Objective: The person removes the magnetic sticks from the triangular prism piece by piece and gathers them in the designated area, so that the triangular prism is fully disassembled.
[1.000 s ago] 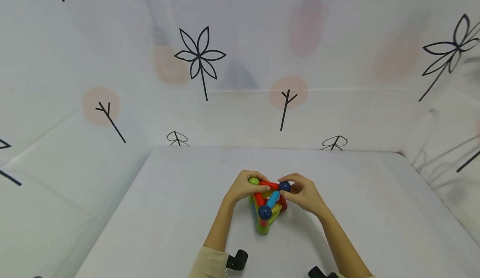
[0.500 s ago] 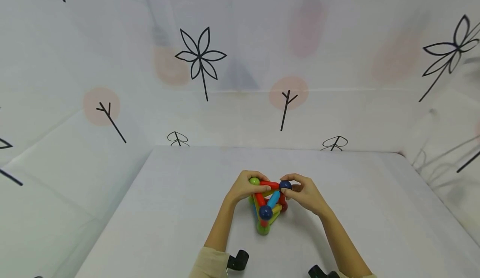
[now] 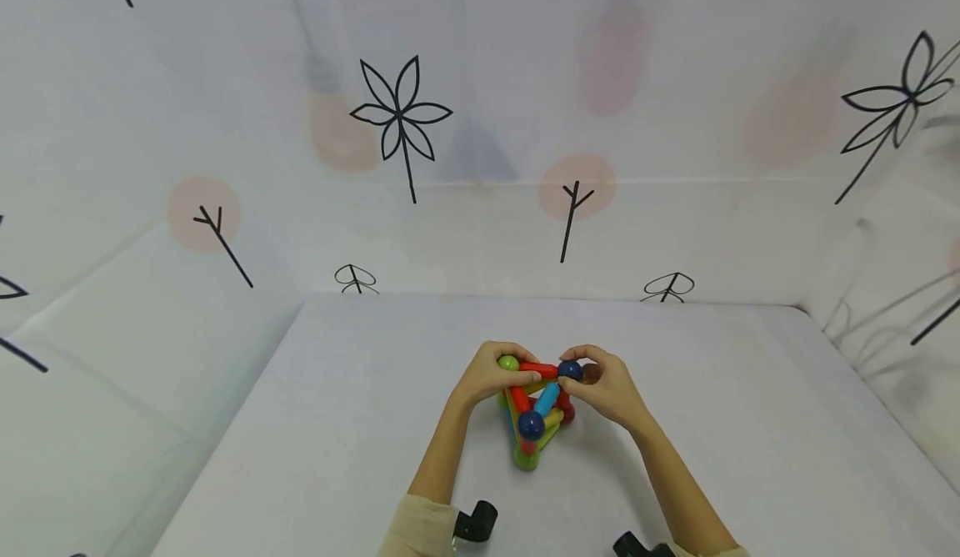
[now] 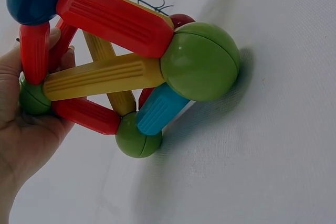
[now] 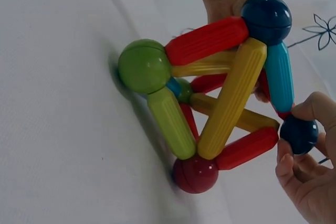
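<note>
A frame of coloured magnetic rods and balls stands on the white table, with a green ball [image 3: 527,457] at its base nearest the person. My left hand [image 3: 492,372] holds the upper left corner, its thumb along a red rod [image 3: 537,370] beside a light green ball [image 3: 508,363]. At the upper right corner my right hand [image 3: 608,387] pinches a dark blue ball [image 5: 299,134] between thumb and fingers. That ball meets a blue rod [image 5: 280,74] and a red rod [image 5: 248,148]. A second dark blue ball [image 3: 531,425] tops the near corner. A dark red ball [image 5: 196,174] sits low on the right.
The white tabletop [image 3: 360,424] spreads around the frame. A pale cloth backdrop [image 3: 480,240] with printed plants rises behind the table and along its sides. Black wrist cameras [image 3: 476,521] sit at both cuffs.
The right thumb has slid slightly lower on the dark blue ball, and the right forearm has shifted a little left. The left hand and the frame look still.
</note>
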`<state>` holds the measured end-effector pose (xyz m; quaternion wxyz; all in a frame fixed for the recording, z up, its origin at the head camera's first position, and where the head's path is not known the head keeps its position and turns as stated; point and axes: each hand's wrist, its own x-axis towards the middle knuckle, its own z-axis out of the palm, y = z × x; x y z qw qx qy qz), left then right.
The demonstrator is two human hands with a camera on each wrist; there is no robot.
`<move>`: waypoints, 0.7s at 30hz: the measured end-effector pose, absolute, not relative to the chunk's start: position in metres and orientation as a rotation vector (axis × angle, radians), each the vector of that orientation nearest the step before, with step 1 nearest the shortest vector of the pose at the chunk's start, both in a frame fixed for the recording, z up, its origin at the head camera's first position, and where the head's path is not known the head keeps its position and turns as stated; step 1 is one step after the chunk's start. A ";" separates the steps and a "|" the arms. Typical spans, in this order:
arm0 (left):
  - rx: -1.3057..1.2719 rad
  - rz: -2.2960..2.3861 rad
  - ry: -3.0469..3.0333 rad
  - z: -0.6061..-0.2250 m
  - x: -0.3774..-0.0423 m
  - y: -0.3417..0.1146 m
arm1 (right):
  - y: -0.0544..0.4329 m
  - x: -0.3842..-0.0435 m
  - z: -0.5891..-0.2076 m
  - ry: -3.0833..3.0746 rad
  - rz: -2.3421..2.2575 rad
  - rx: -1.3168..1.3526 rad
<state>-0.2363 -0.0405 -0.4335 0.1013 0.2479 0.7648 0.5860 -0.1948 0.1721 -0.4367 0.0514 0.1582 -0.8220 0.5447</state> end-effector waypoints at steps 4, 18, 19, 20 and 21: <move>0.722 1.747 2.274 -0.441 -0.240 -0.040 | 0.169 -0.195 -0.440 -2.450 1.629 0.458; 0.727 1.752 2.262 -0.433 -0.237 -0.040 | 0.161 -0.190 -0.437 -2.374 1.706 0.283; 0.730 1.749 2.264 -0.428 -0.234 -0.041 | 0.161 -0.190 -0.437 -2.371 1.661 0.286; 0.726 1.743 2.264 -0.424 -0.231 -0.041 | 0.162 -0.191 -0.438 -2.366 1.608 0.286; 0.720 1.738 2.263 -0.420 -0.228 -0.042 | 0.162 -0.191 -0.438 -2.360 1.554 0.284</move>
